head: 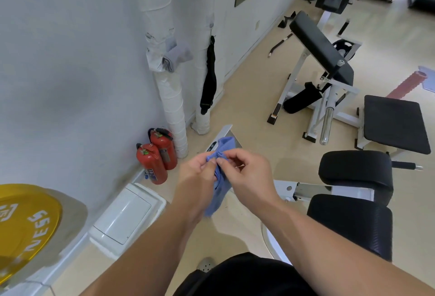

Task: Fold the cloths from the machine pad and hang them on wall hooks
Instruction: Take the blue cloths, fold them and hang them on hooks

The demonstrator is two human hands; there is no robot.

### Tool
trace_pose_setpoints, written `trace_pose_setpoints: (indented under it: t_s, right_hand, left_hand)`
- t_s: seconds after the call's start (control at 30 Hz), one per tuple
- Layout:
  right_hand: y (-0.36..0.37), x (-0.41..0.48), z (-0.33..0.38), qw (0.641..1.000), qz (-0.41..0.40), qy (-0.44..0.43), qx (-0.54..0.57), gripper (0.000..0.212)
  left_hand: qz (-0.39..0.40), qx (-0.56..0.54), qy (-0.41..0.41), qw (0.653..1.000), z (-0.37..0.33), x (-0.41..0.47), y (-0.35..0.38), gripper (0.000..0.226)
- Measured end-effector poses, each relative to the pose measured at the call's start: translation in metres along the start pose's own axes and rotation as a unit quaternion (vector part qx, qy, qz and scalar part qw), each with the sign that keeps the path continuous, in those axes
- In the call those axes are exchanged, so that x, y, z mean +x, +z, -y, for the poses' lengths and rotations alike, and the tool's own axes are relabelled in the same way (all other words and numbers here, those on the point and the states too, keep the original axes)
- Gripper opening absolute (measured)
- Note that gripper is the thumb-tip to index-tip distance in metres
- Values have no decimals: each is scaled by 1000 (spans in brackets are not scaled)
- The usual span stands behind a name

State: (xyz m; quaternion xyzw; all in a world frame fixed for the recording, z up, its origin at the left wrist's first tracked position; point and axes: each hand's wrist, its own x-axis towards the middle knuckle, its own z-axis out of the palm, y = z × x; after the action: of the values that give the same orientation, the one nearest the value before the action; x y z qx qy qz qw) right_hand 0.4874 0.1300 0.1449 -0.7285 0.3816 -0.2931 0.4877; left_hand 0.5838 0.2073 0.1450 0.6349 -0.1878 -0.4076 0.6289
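A small blue cloth (221, 192) hangs between both hands in the middle of the view. My left hand (197, 173) pinches its upper edge from the left, and my right hand (249, 171) pinches the same bunched edge from the right. The cloth's lower part droops below my wrists. On the wall ahead, a grey folded cloth (175, 59) hangs beside the wrapped white pipe (169, 88). A black cloth or strap (209, 76) hangs from a wall hook (211, 25). Black machine pads (355, 168) stand at my right.
Two red fire extinguishers (156, 156) stand at the wall base, a white box (127, 218) lies beside them. A yellow weight plate (26, 222) is at lower left. White-framed gym benches (320, 46) fill the right side on the beige floor.
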Motion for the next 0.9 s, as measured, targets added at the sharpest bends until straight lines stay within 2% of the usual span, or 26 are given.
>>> trace_pose_setpoints:
  t_s: [0.13, 0.33, 0.5, 0.57, 0.63, 0.7, 0.77, 0.83, 0.9]
  right_hand:
    - [4, -2, -2, 997, 2, -59, -45, 12]
    - [6, -2, -4, 992, 18, -101, -77, 14]
    - [4, 2, -9, 969, 32, -183, -163, 16]
    - [0, 5, -13, 955, 66, -215, -193, 18]
    - [-5, 7, -15, 961, 97, -191, -175, 23]
    - [-13, 13, -13, 976, 78, -147, -143, 26]
    - [-24, 27, -12, 976, 55, -136, -158, 35]
    - [-34, 44, -12, 967, 115, -129, -186, 45]
    - [-40, 59, -13, 945, 207, -117, -222, 43]
  left_hand:
    - [-1, -10, 12, 1000, 0, 4, -5, 29]
    - [14, -46, -12, 999, -8, 7, -7, 30]
    - [8, -41, -24, 999, -6, 14, -14, 23]
    - [18, -13, -11, 1000, -4, 16, -16, 20]
    - [25, 16, 3, 1000, -4, 18, -19, 23]
    - [46, 62, 25, 997, -6, 20, -23, 29]
    - [79, 123, 51, 988, -10, 22, -30, 29]
    - [105, 198, 100, 969, -17, 25, -39, 31]
    - [126, 278, 151, 940, -25, 31, -48, 30]
